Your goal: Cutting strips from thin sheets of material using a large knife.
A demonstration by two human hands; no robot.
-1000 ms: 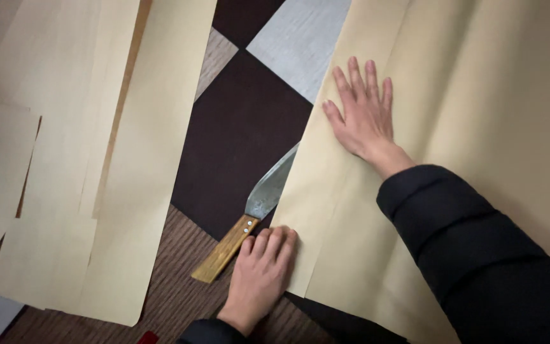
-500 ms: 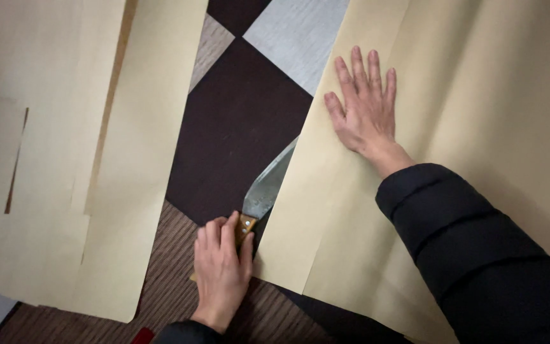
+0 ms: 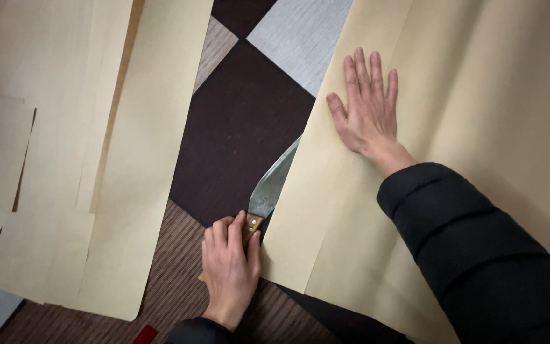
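Observation:
My left hand (image 3: pixel 230 264) is closed around the wooden handle of a large knife (image 3: pixel 274 185). The grey blade points up and to the right, and its tip slips under the left edge of a big cream paper sheet (image 3: pixel 491 108). My right hand (image 3: pixel 367 108) lies flat, fingers spread, pressing on that sheet near its left edge. A dark sleeve covers my right arm.
Several long cream paper strips (image 3: pixel 65 146) lie overlapped on the left. The floor (image 3: pixel 243 121) shows dark brown, grey and striped wood-look squares. A small red thing (image 3: pixel 145 334) shows at the bottom edge.
My left hand moved from the sheet's edge onto the knife handle and closed around it. The right hand stayed pressed on the paper.

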